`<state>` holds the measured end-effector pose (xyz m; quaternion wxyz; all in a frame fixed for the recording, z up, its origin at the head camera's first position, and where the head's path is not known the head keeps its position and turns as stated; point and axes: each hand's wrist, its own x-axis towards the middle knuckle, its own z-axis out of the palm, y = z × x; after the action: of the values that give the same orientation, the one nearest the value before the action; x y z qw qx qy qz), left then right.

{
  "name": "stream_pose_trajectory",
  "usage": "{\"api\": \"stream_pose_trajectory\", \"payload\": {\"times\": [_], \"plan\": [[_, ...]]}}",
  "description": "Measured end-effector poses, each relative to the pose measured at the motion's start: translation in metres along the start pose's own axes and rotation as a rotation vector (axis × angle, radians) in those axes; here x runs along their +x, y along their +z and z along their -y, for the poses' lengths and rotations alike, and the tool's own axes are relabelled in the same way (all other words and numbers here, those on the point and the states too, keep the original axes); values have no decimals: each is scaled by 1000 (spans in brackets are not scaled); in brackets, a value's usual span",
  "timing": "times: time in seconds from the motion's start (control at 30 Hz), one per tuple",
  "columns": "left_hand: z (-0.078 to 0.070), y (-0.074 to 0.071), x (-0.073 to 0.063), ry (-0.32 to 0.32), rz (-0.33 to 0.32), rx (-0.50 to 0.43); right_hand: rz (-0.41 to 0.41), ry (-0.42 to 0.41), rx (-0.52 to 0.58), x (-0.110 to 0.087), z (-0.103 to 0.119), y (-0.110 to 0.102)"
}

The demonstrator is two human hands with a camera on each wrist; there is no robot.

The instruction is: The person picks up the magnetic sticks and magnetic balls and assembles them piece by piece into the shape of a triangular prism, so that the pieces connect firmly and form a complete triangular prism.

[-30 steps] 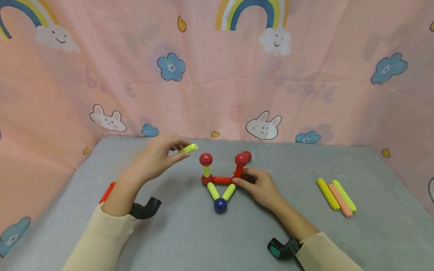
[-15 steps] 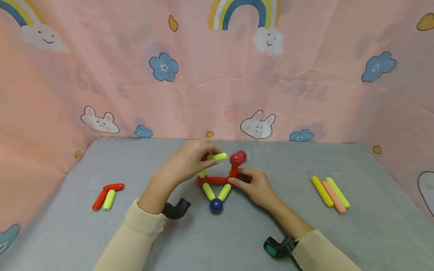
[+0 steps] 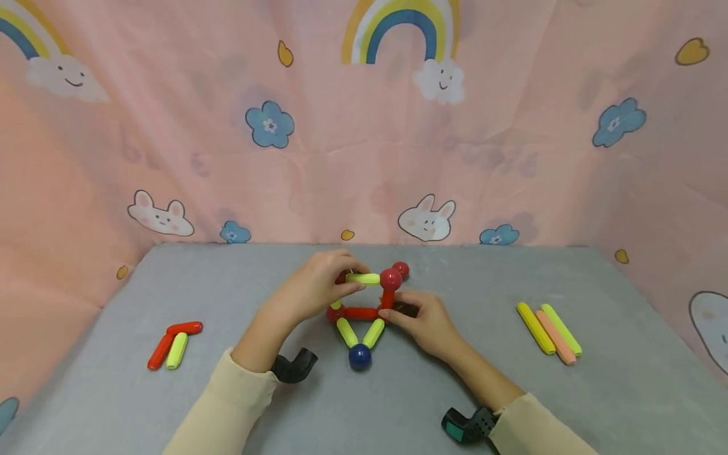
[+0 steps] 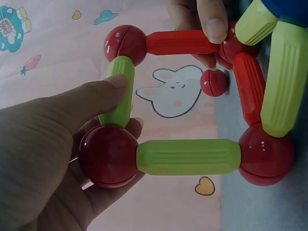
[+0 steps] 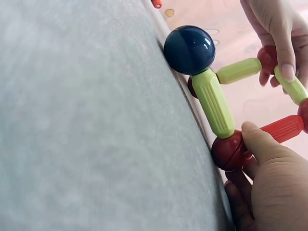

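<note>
A frame of magnetic rods and balls stands mid-table. Its base joins a blue ball [image 3: 360, 357] and two red balls by two green rods and one red rod [image 3: 361, 313]. A green upright [image 4: 187, 157] and a red upright [image 3: 388, 298] each carry a red ball. My left hand [image 3: 313, 287] pinches a short green rod [image 3: 365, 279] between thumb and fingers; it bridges the two upper red balls, touching both in the left wrist view. My right hand [image 3: 429, 325] grips the lower right red ball [image 5: 228, 151] at the base of the red upright.
One loose red ball [image 3: 401, 270] lies behind the frame. At left lie two red rods [image 3: 162, 351] and a short green rod [image 3: 177, 351]. Long yellow [image 3: 536, 328], peach [image 3: 555, 337] and green rods [image 3: 562, 329] lie at right. A pink curtain [image 3: 330, 170] hangs behind the table.
My left hand has carried the short green rod rightward and down, from beside the frame to between the two upper red balls. My right hand keeps its grip on the lower right ball.
</note>
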<state>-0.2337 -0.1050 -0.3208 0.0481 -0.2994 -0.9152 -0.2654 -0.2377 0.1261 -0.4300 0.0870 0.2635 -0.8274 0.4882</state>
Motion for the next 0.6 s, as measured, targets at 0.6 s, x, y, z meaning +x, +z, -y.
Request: {"api": "stream_pose_trajectory", "payload": {"times": [0.6], "plan": [[6,-5,-3,-60,17,-25,55,57,-36,1,0,-1]]}}
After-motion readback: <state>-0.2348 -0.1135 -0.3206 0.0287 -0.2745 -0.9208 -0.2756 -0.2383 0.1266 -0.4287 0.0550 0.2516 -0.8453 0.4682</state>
